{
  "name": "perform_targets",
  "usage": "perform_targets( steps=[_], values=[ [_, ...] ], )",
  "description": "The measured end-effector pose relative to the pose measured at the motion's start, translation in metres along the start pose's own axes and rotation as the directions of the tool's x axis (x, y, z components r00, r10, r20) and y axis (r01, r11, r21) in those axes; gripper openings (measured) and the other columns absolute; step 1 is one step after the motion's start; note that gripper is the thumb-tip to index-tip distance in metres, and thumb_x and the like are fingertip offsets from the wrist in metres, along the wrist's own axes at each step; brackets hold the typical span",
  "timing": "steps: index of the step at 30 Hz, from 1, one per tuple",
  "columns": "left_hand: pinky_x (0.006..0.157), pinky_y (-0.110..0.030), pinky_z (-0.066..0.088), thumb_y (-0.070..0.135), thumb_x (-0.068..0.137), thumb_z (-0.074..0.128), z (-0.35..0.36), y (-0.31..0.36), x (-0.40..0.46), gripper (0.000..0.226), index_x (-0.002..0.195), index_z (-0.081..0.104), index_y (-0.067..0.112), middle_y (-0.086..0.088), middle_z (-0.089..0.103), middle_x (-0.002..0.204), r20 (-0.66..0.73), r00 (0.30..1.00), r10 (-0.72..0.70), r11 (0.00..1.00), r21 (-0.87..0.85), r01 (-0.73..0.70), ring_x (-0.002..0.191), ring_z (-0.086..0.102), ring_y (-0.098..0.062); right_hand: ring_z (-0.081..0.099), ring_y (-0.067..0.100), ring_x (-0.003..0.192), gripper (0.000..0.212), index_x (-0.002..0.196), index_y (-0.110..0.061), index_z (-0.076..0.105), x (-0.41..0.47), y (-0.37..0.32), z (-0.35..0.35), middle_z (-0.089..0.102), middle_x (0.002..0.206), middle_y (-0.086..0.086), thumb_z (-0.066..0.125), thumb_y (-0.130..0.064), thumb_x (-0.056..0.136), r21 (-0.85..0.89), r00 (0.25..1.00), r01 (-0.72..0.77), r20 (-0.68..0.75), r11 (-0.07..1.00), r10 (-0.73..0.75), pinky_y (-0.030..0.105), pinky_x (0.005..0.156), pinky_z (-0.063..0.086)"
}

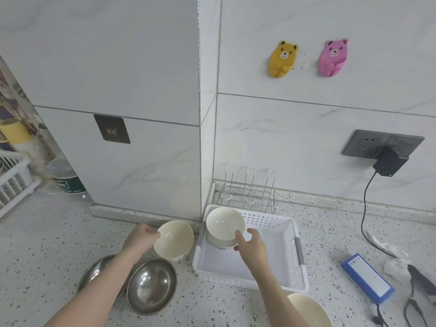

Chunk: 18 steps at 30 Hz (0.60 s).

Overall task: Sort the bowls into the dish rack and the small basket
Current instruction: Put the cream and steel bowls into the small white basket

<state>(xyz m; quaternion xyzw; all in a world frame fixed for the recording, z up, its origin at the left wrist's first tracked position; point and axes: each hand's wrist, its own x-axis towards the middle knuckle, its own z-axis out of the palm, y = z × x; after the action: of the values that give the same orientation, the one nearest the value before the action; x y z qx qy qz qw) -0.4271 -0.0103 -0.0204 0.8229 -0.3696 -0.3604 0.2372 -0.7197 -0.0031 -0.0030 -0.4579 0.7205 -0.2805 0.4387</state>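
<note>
— Countertop first: speckled stone, carrying everything. What sits on it?

— Biggest is the white perforated basket, right of centre, against the corner of the tiled wall. Behind it, touching its far rim, stands the wire dish rack, holding nothing.

— And the bowls?

— Two steel bowls lie near the bottom left, side by side, the left one partly hidden under the left forearm. A cream bowl shows at the bottom edge, just in front of the basket, partly behind the right forearm.

— Hands?

— The left hand grips the rim of a cream bowl, tilted, just left of the basket; whether it touches the counter I cannot tell. The right hand holds a stack of white bowls inside the basket's far-left corner, thumb on the rim of the top one, fingers curled behind.

— Anything else?

— A blue box lies to the right, well apart from both hands.
</note>
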Motion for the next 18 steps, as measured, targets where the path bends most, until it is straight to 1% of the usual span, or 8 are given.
perform_targets(
  steps=[2,3,5,6,7,10,14,18],
  values=[
    [0.082,-0.032,0.041,0.029,0.087,0.060,-0.001,-0.006,0.005,0.050,0.133,0.052,0.011,-0.006,0.057,0.131,0.044,0.999,0.029,0.968,0.247,-0.039,0.115,0.056,-0.026,0.055,-0.003,0.079,0.054,0.140,-0.018,0.041,-0.011,0.004,-0.005,0.073,0.075,-0.005,0.049,-0.046,0.095,0.029,1.000,-0.002,-0.028,1.000,0.003,0.024,0.061,0.040],
    [0.077,-0.030,0.040,0.032,0.087,0.058,-0.001,-0.007,0.006,0.046,0.129,0.053,0.012,-0.005,0.060,0.125,0.063,0.997,0.035,0.947,0.316,-0.054,0.107,0.058,-0.024,0.055,-0.003,0.080,0.051,0.139,-0.020,0.042,-0.018,0.007,-0.007,0.073,0.074,-0.007,0.049,-0.044,0.095,0.040,0.999,-0.003,-0.040,0.999,0.005,0.023,0.060,0.040],
    [0.064,-0.028,0.037,0.032,0.085,0.056,0.000,-0.007,0.008,0.027,0.102,0.059,0.011,-0.002,0.063,0.091,0.093,0.994,0.057,0.924,0.371,-0.087,0.082,0.059,-0.022,0.057,0.000,0.080,0.046,0.137,-0.021,0.045,-0.030,0.012,-0.010,0.073,0.076,-0.008,0.050,-0.040,0.095,0.059,0.998,-0.007,-0.054,0.998,0.010,0.022,0.058,0.041],
    [0.059,-0.027,0.036,0.030,0.084,0.055,0.001,-0.007,0.008,0.020,0.091,0.057,0.011,-0.001,0.060,0.079,0.104,0.993,0.057,0.924,0.371,-0.092,0.072,0.057,-0.021,0.059,0.002,0.080,0.043,0.136,-0.022,0.046,-0.036,0.015,-0.011,0.073,0.077,-0.008,0.050,-0.038,0.095,0.068,0.998,-0.006,-0.058,0.998,0.010,0.023,0.058,0.042],
    [0.058,-0.027,0.035,0.028,0.084,0.055,0.002,-0.006,0.007,0.017,0.085,0.056,0.012,0.000,0.058,0.075,0.111,0.993,0.048,0.926,0.368,-0.086,0.068,0.056,-0.019,0.061,0.005,0.079,0.041,0.134,-0.022,0.047,-0.041,0.018,-0.013,0.073,0.078,-0.007,0.050,-0.035,0.096,0.081,0.998,-0.001,-0.061,0.997,0.006,0.023,0.058,0.042],
    [0.060,-0.026,0.038,0.021,0.083,0.055,0.004,-0.003,0.006,0.008,0.081,0.053,0.014,-0.002,0.058,0.079,0.122,0.992,0.045,0.909,0.406,-0.091,0.070,0.055,-0.018,0.060,0.010,0.068,0.033,0.129,-0.023,0.052,-0.050,0.021,-0.019,0.073,0.076,-0.005,0.050,-0.028,0.096,0.125,0.995,0.042,-0.090,0.991,-0.031,0.024,0.058,0.043],
    [0.053,-0.025,0.028,0.006,0.076,0.053,0.005,-0.002,0.004,0.013,0.066,0.046,0.010,-0.005,0.050,0.065,0.115,0.992,0.057,0.944,0.318,-0.091,0.058,0.046,-0.022,0.058,0.007,0.064,0.026,0.121,-0.027,0.056,-0.058,0.021,-0.027,0.073,0.073,-0.004,0.050,-0.025,0.097,0.159,0.987,0.081,-0.152,0.984,-0.056,0.021,0.056,0.042],
    [0.058,-0.028,0.032,0.009,0.076,0.052,0.002,0.005,-0.006,0.006,0.076,0.056,0.005,-0.010,0.061,0.073,0.088,0.991,0.103,0.943,0.308,-0.126,0.063,0.051,-0.023,0.060,0.007,0.068,0.022,0.117,-0.029,0.057,-0.065,0.025,-0.035,0.072,0.072,-0.006,0.050,-0.026,0.096,0.191,0.977,0.050,-0.214,0.980,-0.008,0.024,0.056,0.041]
  ],
)
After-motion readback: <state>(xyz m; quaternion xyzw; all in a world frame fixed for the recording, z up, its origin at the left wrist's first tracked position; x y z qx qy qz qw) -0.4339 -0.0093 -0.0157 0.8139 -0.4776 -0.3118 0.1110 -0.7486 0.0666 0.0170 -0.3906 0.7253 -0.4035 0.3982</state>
